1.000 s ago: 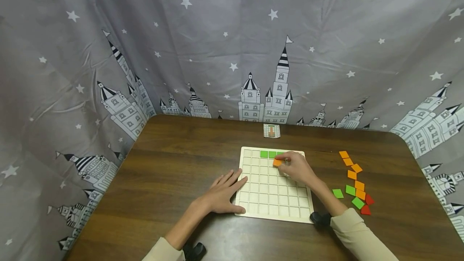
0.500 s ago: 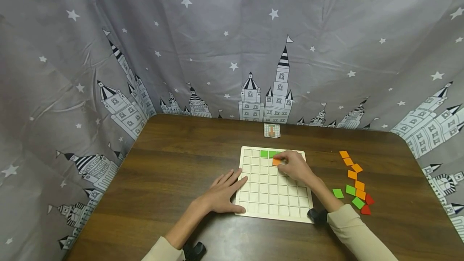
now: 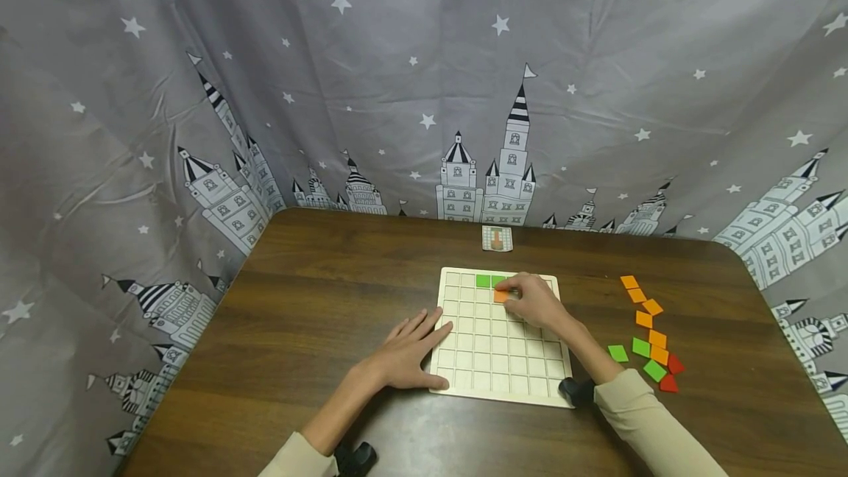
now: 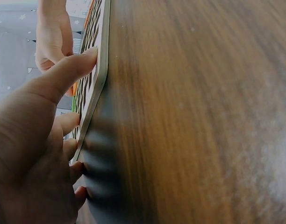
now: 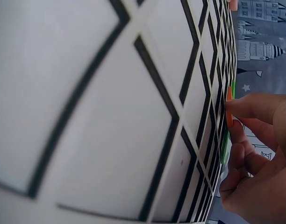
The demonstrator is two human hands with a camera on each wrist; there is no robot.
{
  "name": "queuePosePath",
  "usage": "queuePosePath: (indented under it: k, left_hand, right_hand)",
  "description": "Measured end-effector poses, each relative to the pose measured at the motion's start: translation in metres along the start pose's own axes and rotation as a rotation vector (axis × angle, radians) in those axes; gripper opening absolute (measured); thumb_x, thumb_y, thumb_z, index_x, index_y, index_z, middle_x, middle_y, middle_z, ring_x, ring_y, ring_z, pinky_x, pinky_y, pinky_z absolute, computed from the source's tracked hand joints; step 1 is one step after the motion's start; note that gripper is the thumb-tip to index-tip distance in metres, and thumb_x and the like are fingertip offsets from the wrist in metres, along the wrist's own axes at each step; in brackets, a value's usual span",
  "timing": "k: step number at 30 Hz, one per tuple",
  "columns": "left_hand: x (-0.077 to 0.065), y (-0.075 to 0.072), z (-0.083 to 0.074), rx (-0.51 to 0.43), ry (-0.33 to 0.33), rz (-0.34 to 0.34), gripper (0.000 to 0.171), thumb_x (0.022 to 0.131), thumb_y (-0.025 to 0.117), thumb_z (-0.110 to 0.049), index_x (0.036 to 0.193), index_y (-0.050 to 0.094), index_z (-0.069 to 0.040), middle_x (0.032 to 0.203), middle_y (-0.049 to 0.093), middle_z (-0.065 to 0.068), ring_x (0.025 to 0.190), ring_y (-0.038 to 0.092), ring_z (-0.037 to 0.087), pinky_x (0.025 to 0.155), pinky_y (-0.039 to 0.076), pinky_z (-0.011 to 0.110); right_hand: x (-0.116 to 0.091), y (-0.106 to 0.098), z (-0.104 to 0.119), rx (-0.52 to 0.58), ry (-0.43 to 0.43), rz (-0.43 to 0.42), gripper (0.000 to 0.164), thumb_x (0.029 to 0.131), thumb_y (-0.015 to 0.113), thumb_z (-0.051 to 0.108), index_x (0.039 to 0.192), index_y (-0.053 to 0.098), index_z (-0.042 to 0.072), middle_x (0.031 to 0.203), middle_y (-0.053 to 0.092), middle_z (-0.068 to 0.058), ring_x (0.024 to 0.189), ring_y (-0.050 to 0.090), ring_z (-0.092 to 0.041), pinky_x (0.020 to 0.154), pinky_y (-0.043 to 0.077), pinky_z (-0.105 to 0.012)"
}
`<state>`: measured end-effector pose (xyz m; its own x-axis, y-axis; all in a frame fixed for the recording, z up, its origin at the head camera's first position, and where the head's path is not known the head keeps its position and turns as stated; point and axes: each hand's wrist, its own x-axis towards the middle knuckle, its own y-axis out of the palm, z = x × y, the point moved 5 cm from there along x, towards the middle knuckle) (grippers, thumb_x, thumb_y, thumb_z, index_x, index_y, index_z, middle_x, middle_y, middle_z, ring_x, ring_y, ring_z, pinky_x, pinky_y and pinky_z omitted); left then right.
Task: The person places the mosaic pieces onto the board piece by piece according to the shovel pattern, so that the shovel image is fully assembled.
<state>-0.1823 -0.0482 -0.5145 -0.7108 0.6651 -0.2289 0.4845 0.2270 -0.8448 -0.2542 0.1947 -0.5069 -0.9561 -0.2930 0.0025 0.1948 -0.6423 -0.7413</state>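
A pale wooden grid board (image 3: 490,366) lies on the brown table. Along its far row sit green square tiles (image 3: 483,281), the right part of that row covered by my right hand (image 3: 538,305). That hand pinches an orange square tile (image 3: 500,296) between thumb and fingers, just below the green ones. In the right wrist view the orange tile (image 5: 229,111) is seen edge-on at the board's surface; whether it lies in a cell I cannot tell. My left hand (image 3: 405,359) rests with fingers spread on the board's left edge, its thumb (image 4: 70,72) pressing on the rim.
Right of the board lie loose orange tiles (image 3: 643,319), green tiles (image 3: 640,347) and red pieces (image 3: 668,383). A small picture card (image 3: 497,238) lies behind the board. A grey curtain (image 3: 371,94) with castles and stars hangs behind the table (image 3: 318,285).
My right hand has slid slightly to the left with the orange tile, along the row below the green tiles. The left hand has stayed in place.
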Motion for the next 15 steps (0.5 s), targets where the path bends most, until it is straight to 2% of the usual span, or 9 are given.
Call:
queuePosePath:
  k: [15]
  left_hand:
    - [-0.0004, -0.0005, -0.0001, -0.009, -0.003, 0.003, 0.093, 0.086, 0.072, -0.053, 0.159, 0.029, -0.016, 0.167, 0.009, 0.008, 0.151, 0.006, 0.032, 0.117, 0.01, 0.056]
  right_hand:
    - [0.0022, -0.0004, 0.006, -0.021, -0.041, 0.001, 0.036, 0.077, 0.067, -0.004, 0.112, 0.075, 0.002, 0.11, 0.068, -0.014, 0.073, 0.047, -0.018, 0.069, 0.041, -0.035]
